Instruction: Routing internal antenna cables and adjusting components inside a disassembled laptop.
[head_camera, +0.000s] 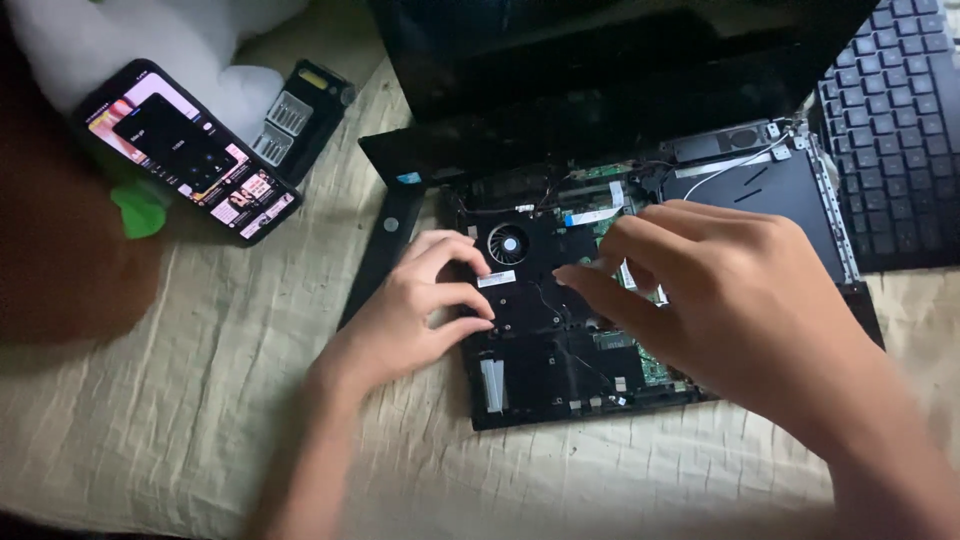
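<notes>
An opened laptop base lies on a beige quilted cloth, its board, round fan and ribbon cable exposed. My left hand rests on the base's left edge, fingers curled against the black fan housing. My right hand hovers over the middle of the board, fingertips pinched together near the fan housing; whether it holds something small I cannot tell. The laptop's dark screen stands behind.
A lit smartphone lies at the upper left beside a small black tool case. A detached keyboard sits at the upper right. A long black strip lies left of the base. A white and green soft object is at far left.
</notes>
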